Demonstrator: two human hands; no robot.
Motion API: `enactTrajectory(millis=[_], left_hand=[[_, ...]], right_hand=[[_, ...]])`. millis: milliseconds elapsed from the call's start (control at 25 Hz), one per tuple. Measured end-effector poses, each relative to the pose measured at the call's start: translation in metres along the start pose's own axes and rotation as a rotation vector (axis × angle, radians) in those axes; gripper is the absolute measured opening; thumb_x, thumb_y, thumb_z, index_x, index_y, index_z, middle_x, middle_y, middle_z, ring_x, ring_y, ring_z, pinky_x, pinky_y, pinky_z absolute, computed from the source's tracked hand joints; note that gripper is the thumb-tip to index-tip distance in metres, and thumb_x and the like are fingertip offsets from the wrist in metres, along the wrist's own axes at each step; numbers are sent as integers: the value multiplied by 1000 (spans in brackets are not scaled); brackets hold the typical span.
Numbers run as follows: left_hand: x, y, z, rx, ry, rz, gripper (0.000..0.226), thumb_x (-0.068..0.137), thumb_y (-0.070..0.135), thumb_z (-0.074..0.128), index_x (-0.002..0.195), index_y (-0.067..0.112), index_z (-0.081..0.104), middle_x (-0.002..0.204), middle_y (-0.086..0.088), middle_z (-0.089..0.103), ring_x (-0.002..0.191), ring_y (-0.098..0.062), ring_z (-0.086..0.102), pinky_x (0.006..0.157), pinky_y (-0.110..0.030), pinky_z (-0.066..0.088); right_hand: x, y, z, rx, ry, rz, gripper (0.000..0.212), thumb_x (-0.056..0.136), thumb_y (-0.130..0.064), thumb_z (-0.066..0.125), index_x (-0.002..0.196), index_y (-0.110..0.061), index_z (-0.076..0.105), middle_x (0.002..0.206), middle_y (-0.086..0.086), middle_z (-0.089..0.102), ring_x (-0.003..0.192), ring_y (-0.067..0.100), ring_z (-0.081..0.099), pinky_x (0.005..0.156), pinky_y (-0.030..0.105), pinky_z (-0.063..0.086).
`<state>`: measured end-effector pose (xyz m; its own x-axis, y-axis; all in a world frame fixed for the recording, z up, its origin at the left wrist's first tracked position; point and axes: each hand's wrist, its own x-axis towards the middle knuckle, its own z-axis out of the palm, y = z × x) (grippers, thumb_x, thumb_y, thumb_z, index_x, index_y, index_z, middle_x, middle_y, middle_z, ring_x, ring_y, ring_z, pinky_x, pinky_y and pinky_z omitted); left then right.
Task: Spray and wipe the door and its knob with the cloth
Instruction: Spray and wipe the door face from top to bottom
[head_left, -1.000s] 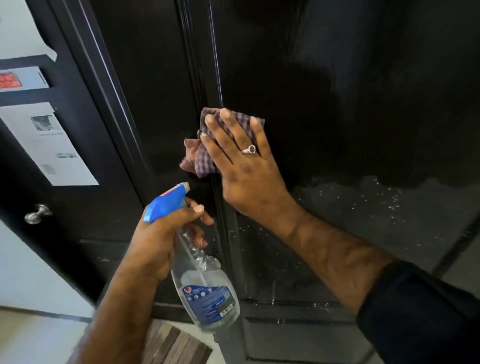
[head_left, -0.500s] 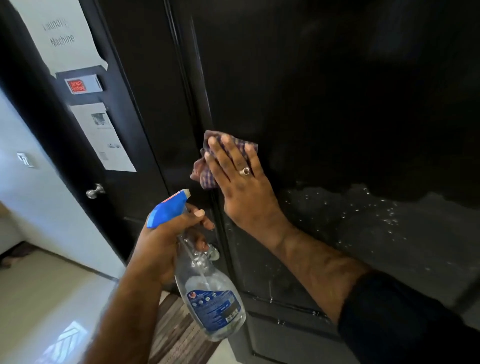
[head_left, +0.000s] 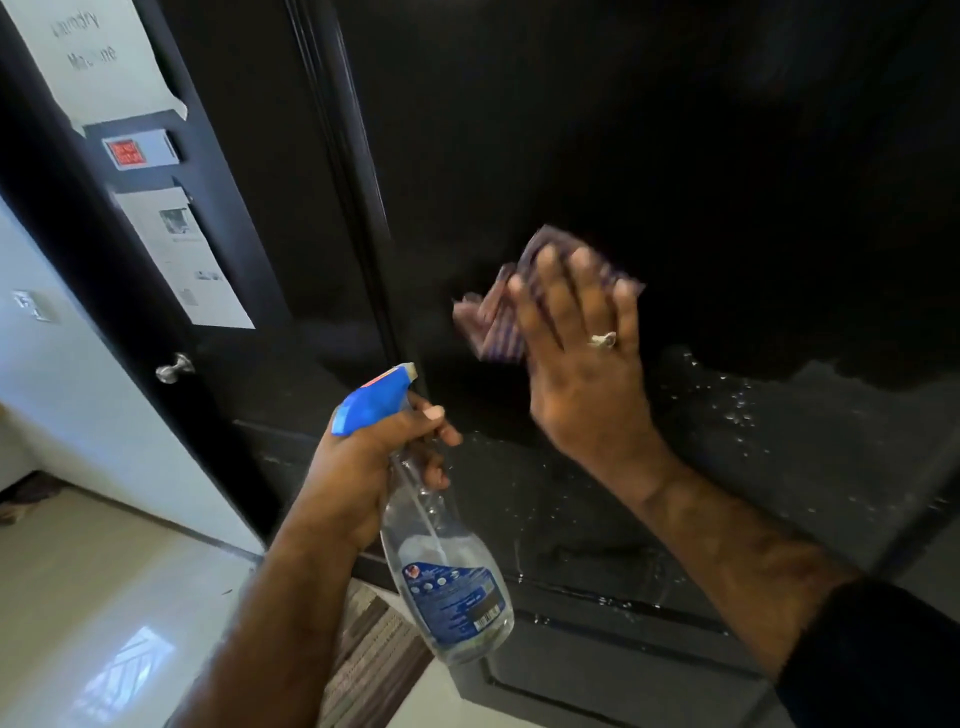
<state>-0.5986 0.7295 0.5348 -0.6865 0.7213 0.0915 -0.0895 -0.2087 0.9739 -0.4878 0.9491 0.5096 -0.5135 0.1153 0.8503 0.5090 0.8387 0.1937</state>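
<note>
1. Right hand (head_left: 582, 358) with cloth (head_left: 498, 312) slid rightward off the door (head_left: 675, 156) edge onto the dark panel, now mid-frame and blurred.
2. Bottle (head_left: 447, 571) in left hand (head_left: 363, 467) shifted slightly right, toward lower centre.
3. Knob (head_left: 174, 368) further right than before.

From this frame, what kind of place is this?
Likely an indoor hallway by a laundry room, in a home or shared building. A paper sign on the far door seems to read "Laundry Machine", a light switch sits on the white wall, and the floor is glossy tile.
</note>
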Motion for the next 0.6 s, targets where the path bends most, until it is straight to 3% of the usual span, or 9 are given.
enactTrajectory(millis=[80, 160, 240, 320, 400, 440, 520, 560, 600], left_hand=[[7, -4, 1, 17, -30, -23, 16, 80, 14, 77, 87, 7, 65, 85, -25, 67, 49, -29, 56, 57, -37, 56], [16, 0, 0, 16, -84, -27, 16, 81, 15, 78, 92, 9, 67, 87, -26, 68, 52, -28, 58, 58, -38, 56], [32, 4, -2, 24, -138, -27, 23, 81, 15, 77, 99, 7, 65, 89, -26, 68, 54, -29, 59, 59, -39, 57], [46, 7, 0, 44, -193, -14, 20, 81, 16, 77, 95, 7, 65, 89, -25, 69, 54, -30, 57, 60, -40, 56], [54, 5, 3, 46, -271, -20, 16, 82, 15, 76, 89, 7, 65, 88, -26, 68, 52, -29, 56, 62, -40, 55], [58, 4, 5, 48, -304, -30, 17, 81, 15, 76, 90, 7, 65, 88, -27, 68, 51, -29, 55, 62, -40, 55], [64, 4, 10, 67, -374, -51, 15, 81, 14, 76, 89, 8, 65, 87, -27, 68, 51, -29, 55, 61, -40, 56], [67, 5, 12, 78, -400, -53, 14, 81, 14, 76, 87, 8, 65, 87, -26, 69, 51, -29, 56, 61, -40, 56], [70, 5, 15, 83, -424, -52, 13, 81, 14, 76, 86, 8, 65, 86, -26, 69, 50, -29, 56, 60, -40, 56]], right_hand=[[-56, -5, 18, -96, -209, -347, 87, 101, -17, 57, 173, -18, 8, 181, 11, 1, 168, 32, 1, 135, 55, 6], [-61, 17, 17, -131, -241, -526, 87, 98, -15, 57, 173, -19, 13, 181, 8, 4, 168, 28, 3, 136, 51, 5], [-20, 36, -3, -119, -100, -325, 81, 100, -14, 55, 172, -20, 21, 180, 8, 11, 167, 30, 8, 135, 53, 5], [14, 42, -20, -93, 116, 93, 69, 107, -20, 52, 171, -19, 26, 178, 12, 13, 166, 36, 12, 134, 58, 7], [1, 30, -17, -126, 133, 274, 68, 109, -24, 53, 171, -17, 25, 177, 18, 12, 165, 43, 12, 133, 63, 8], [-22, 23, -8, -177, 61, 155, 73, 107, -21, 57, 171, -17, 23, 178, 19, 13, 165, 43, 12, 132, 63, 7], [-77, 32, -2, -283, -212, -285, 85, 98, -16, 62, 172, -21, 22, 180, 13, 15, 166, 36, 13, 133, 59, 9], [-85, 50, -10, -313, -277, -424, 87, 95, -14, 63, 172, -23, 22, 180, 10, 16, 166, 32, 15, 134, 57, 12], [-80, 70, -21, -335, -250, -441, 87, 94, -13, 62, 172, -24, 25, 179, 9, 19, 166, 31, 17, 133, 56, 15]])
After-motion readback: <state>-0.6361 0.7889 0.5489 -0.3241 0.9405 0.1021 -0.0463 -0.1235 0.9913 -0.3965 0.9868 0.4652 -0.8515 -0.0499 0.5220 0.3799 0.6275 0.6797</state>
